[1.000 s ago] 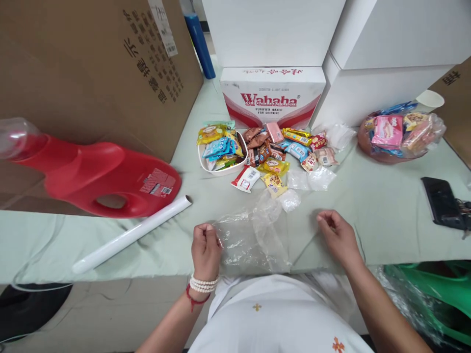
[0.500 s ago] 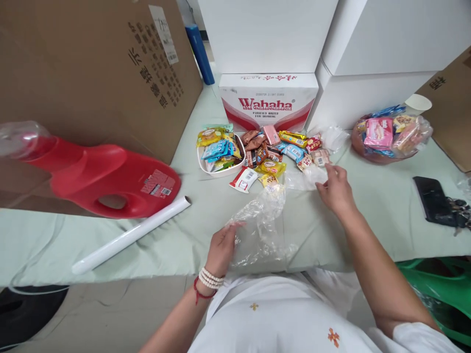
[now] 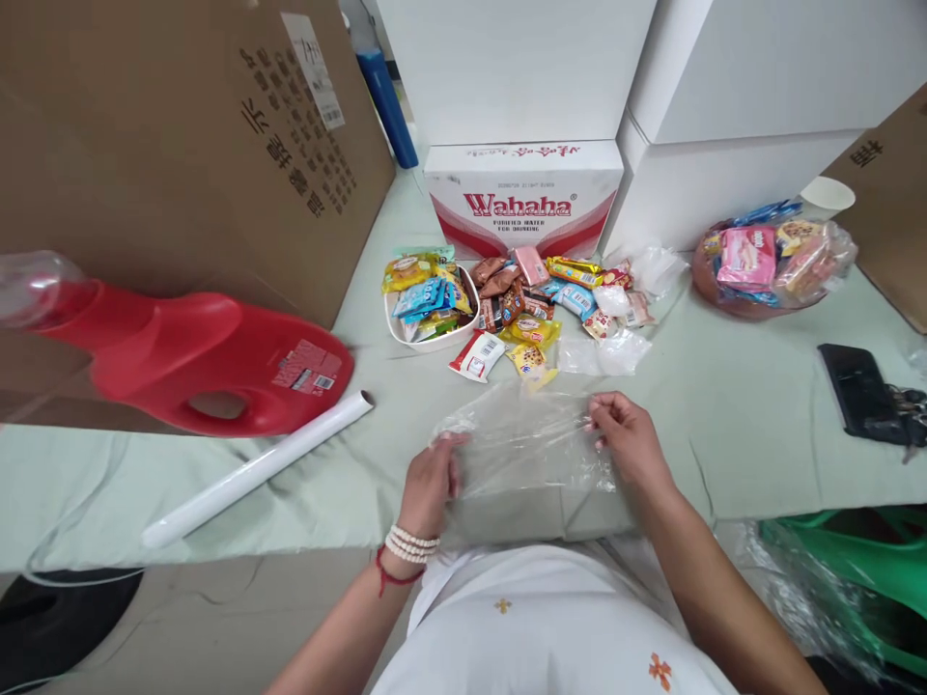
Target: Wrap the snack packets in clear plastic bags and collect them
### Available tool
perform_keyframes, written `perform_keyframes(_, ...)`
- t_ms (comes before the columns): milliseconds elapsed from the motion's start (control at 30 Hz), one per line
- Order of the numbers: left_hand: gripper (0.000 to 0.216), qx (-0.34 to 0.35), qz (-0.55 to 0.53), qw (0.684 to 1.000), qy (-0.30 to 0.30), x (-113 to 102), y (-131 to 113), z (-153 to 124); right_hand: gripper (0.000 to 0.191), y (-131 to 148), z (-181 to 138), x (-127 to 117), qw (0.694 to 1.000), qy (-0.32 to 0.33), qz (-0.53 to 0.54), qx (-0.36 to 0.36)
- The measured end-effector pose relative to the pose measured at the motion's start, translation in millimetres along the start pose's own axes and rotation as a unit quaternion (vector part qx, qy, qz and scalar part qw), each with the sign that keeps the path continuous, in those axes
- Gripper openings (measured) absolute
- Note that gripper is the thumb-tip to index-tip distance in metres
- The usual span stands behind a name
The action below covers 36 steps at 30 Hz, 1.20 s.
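A clear plastic bag (image 3: 532, 444) is stretched flat between my two hands, just above the front of the table. My left hand (image 3: 433, 475) grips its left edge with closed fingers. On the opposite edge, my right hand (image 3: 629, 436) pinches the plastic between thumb and fingers. Beyond the bag lies a pile of wrapped snacks (image 3: 532, 304), with a red-and-white packet (image 3: 477, 356) and a yellow cookie packet (image 3: 527, 361) nearest to it. A white bowl (image 3: 435, 341) of snacks stands left of the pile. Another crumpled clear bag (image 3: 604, 353) rests right of the yellow packet.
A red detergent bottle (image 3: 210, 362) and a white roll (image 3: 257, 468) lie at the left, by a large cardboard box (image 3: 181, 145). A Wahaha carton (image 3: 522, 203) stands behind the snacks. To the right are a bowl of snacks (image 3: 772, 265), a phone (image 3: 858, 391) and keys (image 3: 909, 405).
My right hand has moved from the crumpled bag by the pile back toward me and taken the right edge of the clear bag. The bag, bunched before, is now spread out.
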<state>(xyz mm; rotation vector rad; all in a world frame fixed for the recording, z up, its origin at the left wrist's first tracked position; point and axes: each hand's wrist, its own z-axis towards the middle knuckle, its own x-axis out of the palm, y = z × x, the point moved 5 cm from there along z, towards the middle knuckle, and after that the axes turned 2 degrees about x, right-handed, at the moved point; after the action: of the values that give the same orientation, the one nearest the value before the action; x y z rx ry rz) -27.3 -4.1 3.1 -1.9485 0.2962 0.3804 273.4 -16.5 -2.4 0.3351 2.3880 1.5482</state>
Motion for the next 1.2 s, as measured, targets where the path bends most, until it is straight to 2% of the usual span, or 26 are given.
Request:
perform_keyframes(33,0.065,0.063,0.058,0.994,-0.062,-10,-4,1,0.040,0,2,-5,1.000,0.001,0.003,0.004)
perform_keyframes(67,0.061,0.137,0.121,0.974,-0.133,-19,-10,-2,0.040,0,3,-7,1.000,0.008,-0.001,0.005)
perform_keyframes(100,0.055,0.214,0.181,0.939,-0.200,-25,-15,-9,0.039,0,2,-7,1.000,0.019,-0.009,0.004)
perform_keyframes(133,0.045,0.291,0.231,0.896,-0.243,-25,-20,-17,0.039,0,1,-5,0.999,0.031,-0.019,0.002)
perform_keyframes(167,0.031,0.368,0.269,0.856,-0.244,-20,-24,-25,0.038,1,0,-3,0.999,0.040,-0.028,0.000)
perform_keyframes(200,0.018,0.442,0.298,0.822,-0.199,-10,-27,-32,0.037,1,-2,0,0.998,0.047,-0.035,0.000)
perform_keyframes(233,0.015,0.507,0.320,0.792,-0.116,5,-28,-38,0.036,1,-3,3,0.998,0.051,-0.041,-0.001)
perform_keyframes(300,0.028,0.574,0.346,0.738,0.076,33,-26,-45,0.035,3,-4,6,0.998,0.051,-0.048,-0.001)
perform_keyframes(333,0.032,0.572,0.358,0.725,0.137,43,-26,-44,0.035,4,-4,6,0.997,0.051,-0.053,-0.001)
perform_keyframes(367,0.035,0.553,0.373,0.728,0.158,49,-27,-38,0.035,4,-4,4,0.997,0.050,-0.060,-0.001)
perform_keyframes(500,0.038,0.431,0.390,0.811,0.065,41,-32,-2,0.037,-2,-8,-24,0.995,0.028,-0.099,0.005)
perform_keyframes(600,0.040,0.370,0.360,0.856,0.035,30,-27,13,0.039,-12,-13,-56,0.987,0.034,-0.157,0.029)
perform_keyframes(667,0.039,0.368,0.359,0.856,0.043,29,-24,13,0.042,-8,-16,-72,0.968,0.042,-0.248,0.010)
perform_keyframes(733,0.040,0.389,0.376,0.837,0.077,34,-22,8,0.049,10,-18,-76,0.934,0.037,-0.347,-0.080)
perform_keyframes(800,0.050,0.405,0.394,0.817,0.110,41,-21,3,0.066,32,-21,-60,0.889,0.062,-0.408,-0.196)
perform_keyframes(867,0.066,0.405,0.411,0.806,0.133,44,-20,2,0.073,45,-21,-32,0.859,0.138,-0.419,-0.259)
perform_keyframes(900,0.075,0.401,0.418,0.802,0.146,44,-19,2,0.067,47,-18,-19,0.861,0.174,-0.405,-0.254)
perform_keyframes(967,0.091,0.389,0.432,0.794,0.178,41,-15,3,0.048,44,-4,-6,0.905,0.194,-0.331,-0.183)
perform_keyframes(1033,0.101,0.381,0.442,0.785,0.207,34,-9,5,0.045,36,15,-12,0.959,0.150,-0.228,-0.076)
perform_keyframes(1067,0.105,0.381,0.444,0.782,0.216,30,-7,6,0.046,32,24,-21,0.974,0.116,-0.194,-0.032)
perform_keyframes(1133,0.106,0.389,0.434,0.781,0.224,23,-3,6,0.044,33,38,-46,0.977,0.038,-0.211,-0.007)
perform_keyframes(1200,0.091,0.400,0.405,0.793,0.220,19,-1,5,0.036,53,45,-68,0.945,-0.055,-0.313,-0.073)
